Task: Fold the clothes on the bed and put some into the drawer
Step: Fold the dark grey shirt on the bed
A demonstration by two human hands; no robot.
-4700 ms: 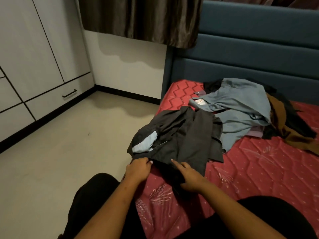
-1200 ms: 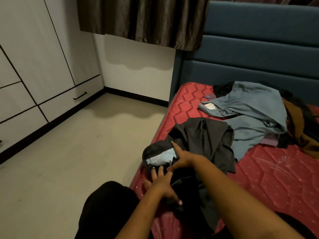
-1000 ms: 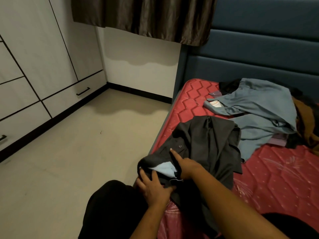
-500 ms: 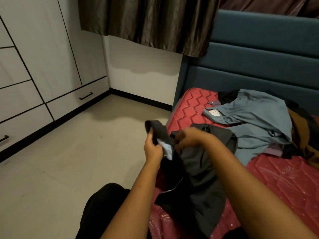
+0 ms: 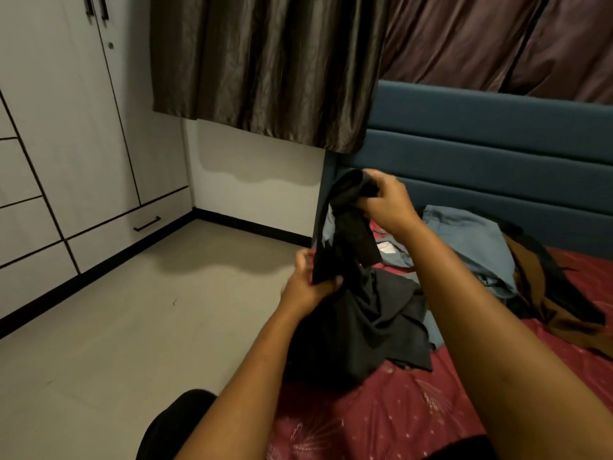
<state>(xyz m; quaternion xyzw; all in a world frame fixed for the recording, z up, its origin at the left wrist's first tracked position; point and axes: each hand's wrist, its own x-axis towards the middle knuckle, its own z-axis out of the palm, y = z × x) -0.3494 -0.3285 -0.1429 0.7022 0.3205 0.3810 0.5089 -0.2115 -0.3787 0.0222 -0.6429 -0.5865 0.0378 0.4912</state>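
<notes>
A dark grey garment [image 5: 361,313] with a pale blue lining hangs partly lifted off the red mattress [image 5: 414,403]. My right hand [image 5: 384,202] grips its top end up high, near the headboard. Lower and to the left, my left hand [image 5: 310,283] pinches the same garment at its edge. Its bulk still rests bunched on the mattress. Behind it lie a grey-blue shirt [image 5: 471,244] and a brown and black heap [image 5: 550,293]. A closed drawer with a black handle [image 5: 147,224] sits low in the white wardrobe at the left.
A blue padded headboard [image 5: 497,144] backs the bed. Dark curtains [image 5: 265,68] hang above it. Beige floor [image 5: 116,327] spreads between the bed and the wardrobe [image 5: 59,127]. My dark-clad knee [image 5: 172,423] shows at the bottom.
Both hands have raised the dark grey garment from the mattress; my right hand went up high with one end while my left hand holds lower. The camera tilted upward.
</notes>
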